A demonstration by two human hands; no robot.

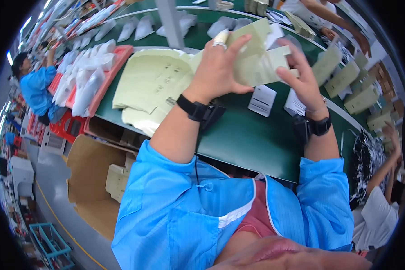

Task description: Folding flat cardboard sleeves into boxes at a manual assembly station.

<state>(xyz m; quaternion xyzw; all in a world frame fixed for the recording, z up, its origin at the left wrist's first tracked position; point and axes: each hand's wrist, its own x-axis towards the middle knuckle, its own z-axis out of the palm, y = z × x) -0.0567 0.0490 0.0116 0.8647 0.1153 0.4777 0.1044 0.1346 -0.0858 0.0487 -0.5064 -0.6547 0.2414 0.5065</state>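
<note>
Head-worn fisheye, steeply downward

Near gap, cluttered sides

Green tabletop (pixel 247 137) is lying passable nearest me; white leaflets (pixel 262 101) are interrupting it ahead. Pale carton (pixel 258 67) is filling the space between my left hand (pixel 217 67) and right hand (pixel 304 78). Flat carton pile (pixel 150 81) is blocking leftward; standing cartons (pixel 342 83) are crowding rightward.

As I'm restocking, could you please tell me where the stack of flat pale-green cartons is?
In the head view, the carton stack lies on the green table, left of centre, between the person's left hand and the pink tray.
</note>
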